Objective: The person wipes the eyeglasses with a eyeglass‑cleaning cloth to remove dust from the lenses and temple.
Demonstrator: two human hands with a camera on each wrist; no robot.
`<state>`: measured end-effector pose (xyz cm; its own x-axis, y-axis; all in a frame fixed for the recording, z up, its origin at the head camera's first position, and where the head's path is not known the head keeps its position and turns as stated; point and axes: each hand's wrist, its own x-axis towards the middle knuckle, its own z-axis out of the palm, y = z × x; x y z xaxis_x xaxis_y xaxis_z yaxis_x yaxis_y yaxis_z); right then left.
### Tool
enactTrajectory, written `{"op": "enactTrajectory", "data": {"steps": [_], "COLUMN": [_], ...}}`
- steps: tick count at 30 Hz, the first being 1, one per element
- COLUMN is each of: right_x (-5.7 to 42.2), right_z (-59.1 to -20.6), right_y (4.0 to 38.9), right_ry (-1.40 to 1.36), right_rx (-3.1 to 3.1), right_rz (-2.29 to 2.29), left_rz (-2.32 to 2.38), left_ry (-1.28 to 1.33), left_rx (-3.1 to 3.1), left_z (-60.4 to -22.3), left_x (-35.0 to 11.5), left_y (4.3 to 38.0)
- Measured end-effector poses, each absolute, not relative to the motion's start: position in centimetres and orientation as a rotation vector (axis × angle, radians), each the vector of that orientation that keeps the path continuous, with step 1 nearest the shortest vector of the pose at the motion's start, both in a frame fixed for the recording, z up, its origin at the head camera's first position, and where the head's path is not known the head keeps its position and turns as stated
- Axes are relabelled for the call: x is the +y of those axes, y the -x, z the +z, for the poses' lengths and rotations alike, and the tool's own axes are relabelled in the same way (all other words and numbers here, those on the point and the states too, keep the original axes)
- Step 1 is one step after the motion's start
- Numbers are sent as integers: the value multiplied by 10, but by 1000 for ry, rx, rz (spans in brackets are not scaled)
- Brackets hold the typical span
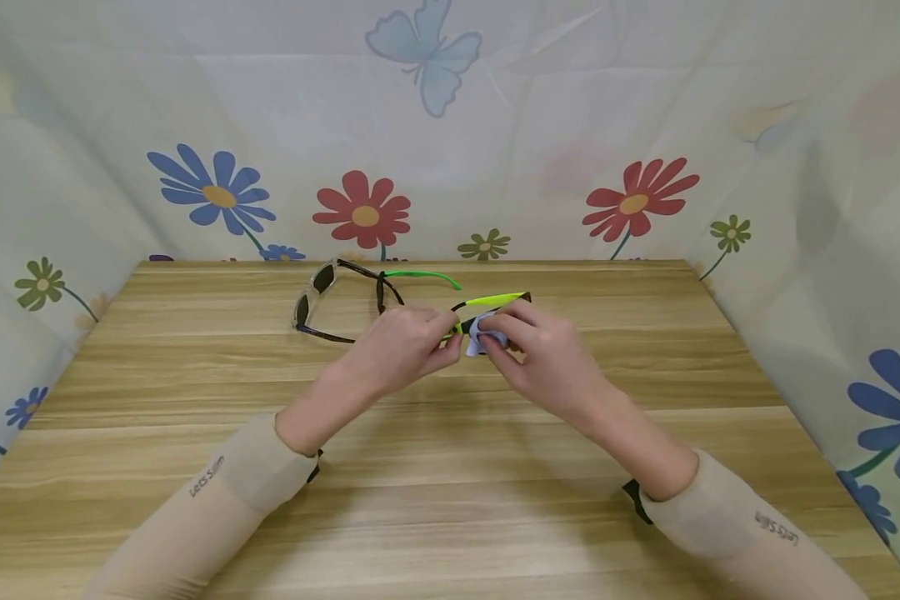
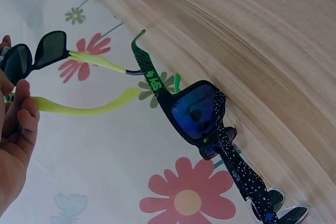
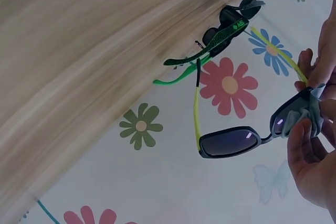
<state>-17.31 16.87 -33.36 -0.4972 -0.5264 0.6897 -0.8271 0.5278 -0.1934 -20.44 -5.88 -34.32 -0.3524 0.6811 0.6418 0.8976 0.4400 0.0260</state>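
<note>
Both hands work on a pair of sunglasses with yellow-green temples (image 1: 495, 300), held up over the table. My left hand (image 1: 401, 346) pinches the frame near one hinge between thumb and fingers. With a small light-blue cloth (image 1: 476, 344), my right hand (image 1: 551, 354) pinches the lens beside the left hand's grip. Seen from the right wrist, the cloth (image 3: 302, 121) is folded over part of that lens, while the other dark lens (image 3: 231, 142) is uncovered. The temples stand unfolded, pointing away from the hands. Cloth and fingers hide part of the frame.
Behind the left hand, clear-framed sunglasses (image 1: 336, 265) with dark lenses stand on the wooden table (image 1: 450, 500). Next to them are dark sunglasses with a bright green temple (image 1: 423, 274); the left wrist view shows their blue lens (image 2: 194, 114). A flowered curtain (image 1: 525, 150) encloses the table's back and sides.
</note>
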Motion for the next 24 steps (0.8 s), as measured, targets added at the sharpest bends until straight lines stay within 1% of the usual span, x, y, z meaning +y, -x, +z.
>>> {"op": "enactTrajectory", "data": {"steps": [24], "right_x": [182], "right_z": [-337], "right_y": [182], "right_ry": [-952], "right_rx": [-2316], "right_rz": [644], "left_rz": [-556], "left_ry": [1277], "left_rx": [-2154], "left_z": [-343], "left_x": [-67], "left_y": [206]}}
